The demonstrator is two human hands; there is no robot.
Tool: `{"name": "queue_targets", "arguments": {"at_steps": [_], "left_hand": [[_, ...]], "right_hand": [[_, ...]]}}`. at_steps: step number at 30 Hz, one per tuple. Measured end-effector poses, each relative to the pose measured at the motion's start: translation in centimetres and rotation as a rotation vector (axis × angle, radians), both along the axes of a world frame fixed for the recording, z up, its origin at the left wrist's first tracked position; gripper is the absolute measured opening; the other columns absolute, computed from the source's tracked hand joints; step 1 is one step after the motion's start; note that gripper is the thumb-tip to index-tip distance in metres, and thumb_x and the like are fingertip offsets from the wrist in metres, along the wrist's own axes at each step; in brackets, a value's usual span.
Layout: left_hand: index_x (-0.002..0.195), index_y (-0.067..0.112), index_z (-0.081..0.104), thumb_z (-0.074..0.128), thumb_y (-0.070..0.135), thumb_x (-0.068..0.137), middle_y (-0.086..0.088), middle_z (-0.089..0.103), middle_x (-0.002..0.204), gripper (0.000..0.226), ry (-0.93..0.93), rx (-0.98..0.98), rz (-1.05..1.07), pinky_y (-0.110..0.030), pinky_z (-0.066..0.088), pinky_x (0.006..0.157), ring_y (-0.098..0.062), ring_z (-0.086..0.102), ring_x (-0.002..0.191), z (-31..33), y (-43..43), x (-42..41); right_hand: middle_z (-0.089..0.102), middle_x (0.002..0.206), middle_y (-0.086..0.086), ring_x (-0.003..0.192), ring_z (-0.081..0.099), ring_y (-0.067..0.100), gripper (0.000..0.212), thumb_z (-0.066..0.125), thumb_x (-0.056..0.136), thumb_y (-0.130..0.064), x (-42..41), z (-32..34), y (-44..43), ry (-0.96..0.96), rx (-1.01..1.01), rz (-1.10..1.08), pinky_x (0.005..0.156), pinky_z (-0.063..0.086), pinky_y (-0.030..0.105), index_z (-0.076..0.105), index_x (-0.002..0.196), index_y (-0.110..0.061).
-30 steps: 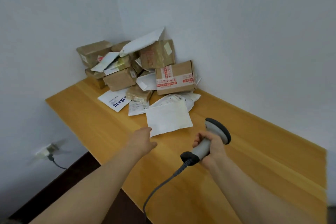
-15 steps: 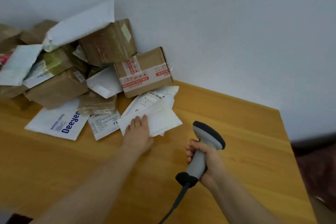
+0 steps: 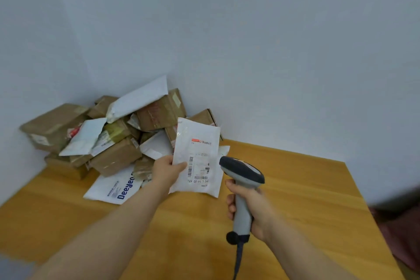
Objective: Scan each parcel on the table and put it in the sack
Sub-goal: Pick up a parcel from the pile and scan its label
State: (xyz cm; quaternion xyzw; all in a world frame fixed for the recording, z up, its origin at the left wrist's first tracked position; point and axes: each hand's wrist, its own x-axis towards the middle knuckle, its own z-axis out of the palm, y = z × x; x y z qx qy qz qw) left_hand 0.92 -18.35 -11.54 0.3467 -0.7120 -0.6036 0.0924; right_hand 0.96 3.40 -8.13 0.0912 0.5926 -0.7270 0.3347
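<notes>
The fingers of my left hand (image 3: 167,171) lie out of sight behind the white mailer (image 3: 200,143); only the thumb shows, covering part of its left edge. The label's fine print is too small to read. The mailer screens most of a brown box (image 3: 202,118) at the centre of the frame. My right hand (image 3: 252,207) wraps the scanner (image 3: 244,171), hiding most of its grip, and the cable (image 3: 238,257) runs off the bottom edge. In the pile (image 3: 113,138) at centre left, the lower parcels are half buried. The Deeyeo mailer (image 3: 109,188) has its lettering cut short by a parcel lying on it. The bench (image 3: 306,188) leaves the frame at left and bottom. At lower right, I cannot tell what a dark, reddish blur (image 3: 400,223) is.
</notes>
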Motion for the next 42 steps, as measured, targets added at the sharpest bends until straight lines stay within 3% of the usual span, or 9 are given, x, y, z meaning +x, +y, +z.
{"name": "queue_targets", "arguments": {"at_steps": [5,11,15,20,31,36,42], "left_hand": [[0.114,0.002,0.065,0.061,0.003,0.090,-0.015,0.066,0.114,0.024,0.002,0.072,0.040,-0.043,0.052,0.091,-0.031,0.063,0.103,2.4,0.7,1.6],[0.112,0.002,0.065,0.062,0.001,0.089,-0.014,0.066,0.110,0.023,0.036,0.053,0.069,-0.042,0.051,0.090,-0.030,0.062,0.099,4.8,1.2,3.7],[0.104,0.003,0.066,0.061,0.000,0.090,-0.017,0.065,0.115,0.015,0.059,0.081,0.090,-0.049,0.051,0.093,-0.034,0.062,0.104,6.1,1.0,4.4],[0.118,0.001,0.063,0.058,0.001,0.091,-0.015,0.065,0.117,0.027,0.066,0.059,0.099,-0.046,0.050,0.093,-0.032,0.061,0.106,7.1,0.8,5.2],[0.111,0.000,0.062,0.053,-0.001,0.093,-0.013,0.064,0.107,0.020,0.116,0.067,0.120,-0.036,0.048,0.076,-0.026,0.060,0.092,7.9,0.2,6.1],[0.085,0.010,0.062,0.053,-0.001,0.093,-0.011,0.065,0.101,0.016,0.130,0.073,0.129,-0.038,0.050,0.076,-0.027,0.061,0.091,7.8,-0.2,6.0],[0.108,0.004,0.063,0.054,-0.001,0.093,-0.010,0.065,0.104,0.018,0.129,0.058,0.121,-0.037,0.051,0.072,-0.027,0.061,0.091,7.8,-0.1,6.0]], "right_hand": [[0.052,0.056,0.009,0.043,0.044,0.018,0.020,0.069,0.079,0.004,1.5,1.7,1.0,0.125,0.103,0.072,0.046,0.040,0.027,0.060,0.096,0.000],[0.051,0.053,0.008,0.041,0.042,0.017,0.015,0.067,0.080,0.004,2.7,3.2,1.9,0.215,0.194,0.162,0.045,0.040,0.026,0.058,0.091,-0.002],[0.051,0.053,0.009,0.042,0.042,0.017,0.014,0.066,0.080,0.004,3.3,3.7,2.3,0.222,0.194,0.201,0.046,0.040,0.026,0.056,0.087,-0.003],[0.050,0.049,0.008,0.041,0.040,0.017,0.015,0.066,0.080,0.006,3.8,3.8,2.6,0.278,0.270,0.271,0.045,0.038,0.026,0.054,0.083,-0.002],[0.050,0.050,0.011,0.040,0.041,0.018,0.019,0.066,0.078,0.006,4.5,4.1,2.3,0.234,0.234,0.289,0.045,0.041,0.025,0.054,0.066,-0.003],[0.050,0.051,0.010,0.041,0.041,0.018,0.019,0.067,0.078,0.005,4.7,4.6,2.0,0.222,0.205,0.286,0.045,0.043,0.025,0.054,0.067,-0.004],[0.050,0.051,0.010,0.041,0.041,0.018,0.020,0.067,0.079,0.004,5.0,4.8,1.9,0.229,0.201,0.279,0.046,0.043,0.025,0.054,0.066,-0.004]]}}
